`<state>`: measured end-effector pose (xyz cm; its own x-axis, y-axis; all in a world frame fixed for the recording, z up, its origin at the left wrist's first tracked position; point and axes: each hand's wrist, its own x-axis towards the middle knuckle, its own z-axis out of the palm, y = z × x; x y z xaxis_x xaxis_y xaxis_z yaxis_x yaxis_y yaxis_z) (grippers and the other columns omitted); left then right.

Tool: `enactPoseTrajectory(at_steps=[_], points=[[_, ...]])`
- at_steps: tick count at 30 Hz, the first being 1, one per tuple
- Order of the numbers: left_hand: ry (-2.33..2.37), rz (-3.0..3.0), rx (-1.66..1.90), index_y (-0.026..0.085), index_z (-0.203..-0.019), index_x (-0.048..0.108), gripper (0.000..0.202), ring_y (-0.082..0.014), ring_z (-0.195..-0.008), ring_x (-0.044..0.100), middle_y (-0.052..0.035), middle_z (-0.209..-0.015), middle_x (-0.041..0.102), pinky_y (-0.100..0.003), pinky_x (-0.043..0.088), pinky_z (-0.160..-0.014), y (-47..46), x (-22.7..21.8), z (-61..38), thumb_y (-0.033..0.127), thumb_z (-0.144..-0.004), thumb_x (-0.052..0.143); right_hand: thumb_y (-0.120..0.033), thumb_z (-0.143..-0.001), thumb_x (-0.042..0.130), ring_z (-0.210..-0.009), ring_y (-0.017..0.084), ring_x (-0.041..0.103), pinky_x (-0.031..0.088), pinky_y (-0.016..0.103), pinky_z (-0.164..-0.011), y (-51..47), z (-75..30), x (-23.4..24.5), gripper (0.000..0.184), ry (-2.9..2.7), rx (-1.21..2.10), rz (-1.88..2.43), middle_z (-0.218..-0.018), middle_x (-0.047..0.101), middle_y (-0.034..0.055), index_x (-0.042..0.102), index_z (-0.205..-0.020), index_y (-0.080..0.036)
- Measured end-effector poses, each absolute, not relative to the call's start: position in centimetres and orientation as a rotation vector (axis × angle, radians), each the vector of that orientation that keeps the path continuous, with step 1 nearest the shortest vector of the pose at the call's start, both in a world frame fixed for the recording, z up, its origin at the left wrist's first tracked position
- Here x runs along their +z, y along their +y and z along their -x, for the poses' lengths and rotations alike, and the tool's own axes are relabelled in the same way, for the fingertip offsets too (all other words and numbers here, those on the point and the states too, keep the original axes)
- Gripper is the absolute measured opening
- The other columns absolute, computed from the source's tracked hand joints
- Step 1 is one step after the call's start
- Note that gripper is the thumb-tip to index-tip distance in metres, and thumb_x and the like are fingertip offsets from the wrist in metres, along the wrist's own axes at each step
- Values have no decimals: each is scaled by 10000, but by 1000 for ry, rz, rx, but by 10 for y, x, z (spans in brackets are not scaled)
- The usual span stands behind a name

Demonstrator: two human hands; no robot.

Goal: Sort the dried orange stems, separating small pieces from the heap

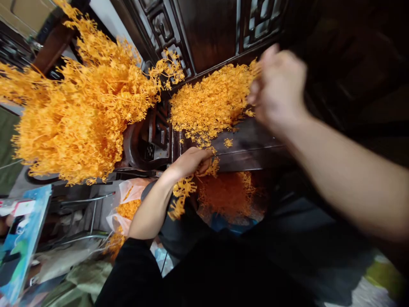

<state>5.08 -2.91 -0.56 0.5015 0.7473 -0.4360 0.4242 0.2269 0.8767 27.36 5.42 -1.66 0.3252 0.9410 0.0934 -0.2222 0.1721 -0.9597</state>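
My left hand [191,162] is closed on a small bunch of orange plastic sprigs [182,194] that hangs down from it at the edge of a dark wooden seat [252,143]. My right hand [279,91], blurred by motion, reaches to the right edge of a flat heap of loose orange sprigs [209,104] lying on that seat; its fingers look curled, but what they hold is unclear. A big bushy mass of orange sprigs [76,111] fills the upper left.
Carved dark wooden furniture [207,30] stands behind the heap. Below the seat lies more orange material [228,196], and a clear plastic bag of sprigs [128,209] sits lower left. A blue box [22,238] and cloths clutter the bottom left.
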Motion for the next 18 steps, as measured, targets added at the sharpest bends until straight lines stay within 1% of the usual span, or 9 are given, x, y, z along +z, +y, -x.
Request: enactPoseTrajectory(at_steps=[2,4,5,8,10,12,14,16,18], points=[[1104,-1274,408,172,-502,616,657,-85,-386,423,-37,-467,560,-265,308,-460,-24,-5,-45,596,-983,472,-363,-1078,442,-525,92,429,248,273,-458,68,-290,-13,276,-798,978,976,-863,571,28,412,-819,-271],[1119,-1112,602,152,-799,768,598,-97,-458,542,-76,-723,739,-243,346,-450,-18,-6,-40,644,-976,478,-333,-1019,573,-518,85,468,258,270,-445,67,-294,-12,192,-945,1051,941,-867,620,38,552,-855,-236],[1118,-1033,706,160,-969,787,576,-108,-532,612,-93,-884,785,-232,385,-468,-15,-6,-38,652,-977,488,-325,-995,613,-507,79,459,268,268,-457,60,-291,-12,159,-1047,1077,942,-810,613,25,624,-887,-209],[1073,-885,907,195,-1241,734,544,-164,-810,738,-121,-1209,771,-233,521,-606,-8,-7,-35,619,-1002,493,-369,-975,644,-523,85,444,326,273,-542,32,-268,-18,236,-1398,1051,987,-636,549,-16,747,-919,-165],[1034,-872,945,207,-1290,714,544,-221,-1013,748,-124,-1308,739,-287,587,-746,-7,-9,-40,602,-1028,447,-429,-959,659,-631,131,556,411,300,-639,18,-250,-22,292,-1619,1049,978,-687,654,17,778,-859,-181],[1000,-897,968,221,-1311,705,545,-272,-1244,683,-107,-1389,702,-370,597,-922,-9,-10,-48,588,-1047,400,-440,-937,673,-781,188,657,472,332,-755,10,-236,-28,276,-1726,1091,939,-848,758,46,796,-875,-201],[964,-937,1017,240,-1332,694,493,-285,-1437,550,-73,-1478,646,-437,519,-1109,-13,-12,-58,537,-1055,415,-427,-920,680,-859,218,693,490,348,-814,9,-227,-33,258,-1713,1109,967,-949,785,65,791,-933,-195],[931,-1000,1077,262,-1353,686,409,-276,-1554,404,-34,-1556,581,-453,389,-1243,-16,-14,-67,446,-1033,509,-404,-887,703,-876,231,700,495,351,-818,9,-222,-39,255,-1658,1084,1042,-978,783,90,763,-968,-169],[921,-1069,1111,283,-1381,673,404,-270,-1614,278,-2,-1618,513,-443,295,-1301,-18,-14,-72,357,-989,610,-372,-878,694,-902,243,695,494,357,-822,9,-219,-43,257,-1631,1041,1099,-1014,773,111,730,-1011,-155]])
